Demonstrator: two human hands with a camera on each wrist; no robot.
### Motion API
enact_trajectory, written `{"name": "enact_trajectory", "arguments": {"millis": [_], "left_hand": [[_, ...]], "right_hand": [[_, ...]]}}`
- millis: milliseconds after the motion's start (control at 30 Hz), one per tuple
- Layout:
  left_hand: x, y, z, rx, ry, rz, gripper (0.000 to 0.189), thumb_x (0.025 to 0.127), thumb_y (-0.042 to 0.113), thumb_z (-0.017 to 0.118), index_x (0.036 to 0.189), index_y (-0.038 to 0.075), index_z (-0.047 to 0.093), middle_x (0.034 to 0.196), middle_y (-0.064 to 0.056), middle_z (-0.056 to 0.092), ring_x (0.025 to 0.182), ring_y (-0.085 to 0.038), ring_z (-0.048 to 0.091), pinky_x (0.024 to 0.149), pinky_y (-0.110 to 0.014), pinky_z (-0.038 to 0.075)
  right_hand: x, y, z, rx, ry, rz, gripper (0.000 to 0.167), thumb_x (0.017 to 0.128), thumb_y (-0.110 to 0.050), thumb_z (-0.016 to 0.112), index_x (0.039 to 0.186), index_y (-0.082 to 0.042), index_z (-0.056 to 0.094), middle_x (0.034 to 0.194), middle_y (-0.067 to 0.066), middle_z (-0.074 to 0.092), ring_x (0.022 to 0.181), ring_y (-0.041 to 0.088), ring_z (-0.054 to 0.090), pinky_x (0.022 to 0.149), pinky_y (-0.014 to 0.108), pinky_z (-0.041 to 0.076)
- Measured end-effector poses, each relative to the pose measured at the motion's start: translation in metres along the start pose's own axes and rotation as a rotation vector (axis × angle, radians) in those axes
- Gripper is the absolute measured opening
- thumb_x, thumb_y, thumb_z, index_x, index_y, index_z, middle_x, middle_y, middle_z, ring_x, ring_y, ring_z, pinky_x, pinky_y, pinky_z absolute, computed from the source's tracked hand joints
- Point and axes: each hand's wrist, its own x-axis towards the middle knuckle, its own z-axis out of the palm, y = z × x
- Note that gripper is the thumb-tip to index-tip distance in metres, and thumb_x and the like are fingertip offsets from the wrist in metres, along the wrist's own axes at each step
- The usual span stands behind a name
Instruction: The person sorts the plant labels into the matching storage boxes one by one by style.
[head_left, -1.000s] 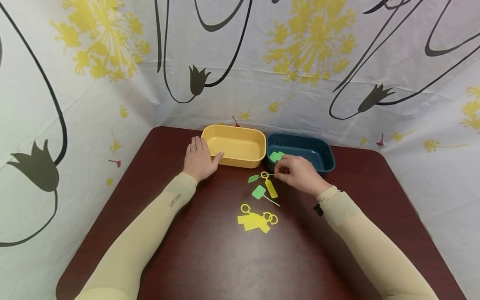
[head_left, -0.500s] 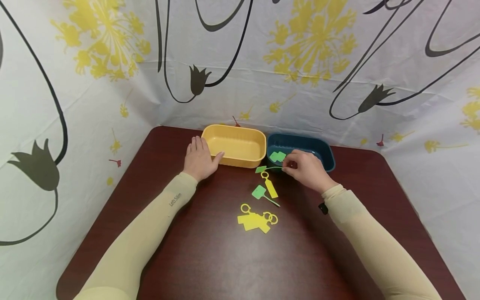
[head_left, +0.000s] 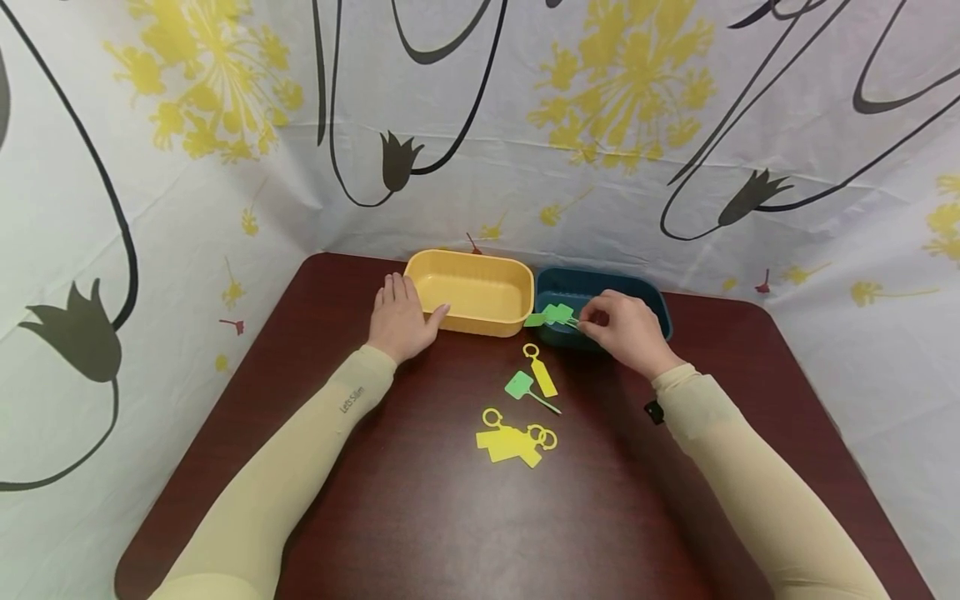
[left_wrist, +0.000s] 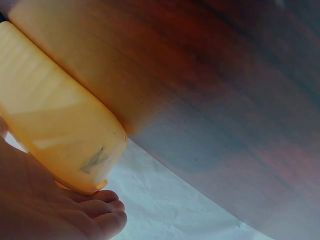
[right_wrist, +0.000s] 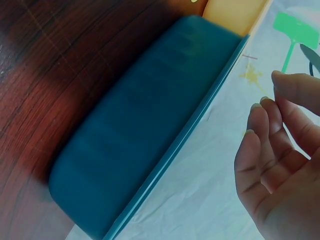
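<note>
As seen from above, tabletop (head_left: 442,533): dark red-brown, wood-grained, faintly glossy in the near part, rounded at the far corners.
Backdrop cloth (head_left: 480,200): white, creased, hung behind and along both sides; printed with dark tulips, yellow dandelion-like bursts and small red marks.
Pale-yellow sleeves (head_left: 300,467): two, lettered on the left forearm; small black object (head_left: 655,412) at the right wrist.
Pile of yellow ring tags (head_left: 510,444): three rings countable, plates overlapping too closely for a sure count.
Loose green flag tag (head_left: 519,385): one, flat on the wood beyond the pile, stem angled toward the near right.
Separate yellow ring tag (head_left: 544,379): one, just beside the loose green one.
Containers: two, side by side at the far edge; amber container (head_left: 487,325) on the left, dark blue container (right_wrist: 145,120) on the right.
Green flag heads (head_left: 561,313): two, close together in the blue one's left end.
Left hand (head_left: 400,321): fingers straight against the amber left end, thumb spread near the front wall, gripping nothing.
Right hand (head_left: 626,329): pinching the stem of the held green flag tag (right_wrist: 296,31) between thumb and fingertips.
Held head: left of the fingertips, close to where both containers meet.
</note>
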Motion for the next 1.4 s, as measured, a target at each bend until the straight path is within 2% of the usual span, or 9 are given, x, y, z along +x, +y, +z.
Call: {"name": "enact_trajectory", "arguments": {"millis": [300, 833, 1167, 1400], "left_hand": [[0.002, -0.002, -0.001, 0.004, -0.005, -0.002, 0.103, 0.098, 0.071, 0.025, 0.154, -0.015, 0.014, 0.16, -0.035, 0.013, 0.15, -0.046, 0.01, 0.12, -0.052, 0.013], [-0.001, 0.001, 0.001, 0.022, 0.009, 0.003, 0.101, 0.099, 0.069, 0.028, 0.153, -0.016, 0.018, 0.158, -0.036, 0.019, 0.148, -0.048, 0.017, 0.119, -0.054, 0.017], [-0.002, 0.003, -0.004, 0.014, -0.011, -0.021, 0.102, 0.098, 0.071, 0.03, 0.154, -0.014, 0.018, 0.16, -0.034, 0.017, 0.15, -0.045, 0.013, 0.12, -0.052, 0.015], [-0.001, 0.003, -0.003, 0.022, -0.019, -0.017, 0.101, 0.099, 0.069, 0.026, 0.154, -0.014, 0.016, 0.159, -0.035, 0.016, 0.15, -0.046, 0.012, 0.12, -0.053, 0.014]], "right_hand": [[0.007, 0.009, -0.003, -0.01, 0.018, 0.04, 0.004, 0.092, -0.022, 0.075, 0.093, -0.019, 0.075, 0.091, -0.004, 0.061, 0.077, 0.016, 0.058, 0.068, 0.039, 0.051], [0.011, 0.035, 0.004, -0.013, -0.017, 0.127, 0.006, 0.093, -0.022, 0.073, 0.094, -0.016, 0.075, 0.092, 0.001, 0.064, 0.079, 0.02, 0.059, 0.07, 0.045, 0.05], [0.016, 0.047, 0.006, -0.027, -0.038, 0.149, 0.008, 0.094, -0.022, 0.072, 0.092, -0.014, 0.075, 0.089, 0.001, 0.066, 0.076, 0.021, 0.058, 0.069, 0.045, 0.05], [0.019, 0.054, 0.009, -0.041, -0.074, 0.152, 0.009, 0.095, -0.021, 0.07, 0.093, -0.013, 0.075, 0.09, 0.002, 0.068, 0.076, 0.021, 0.06, 0.068, 0.046, 0.05]]}}
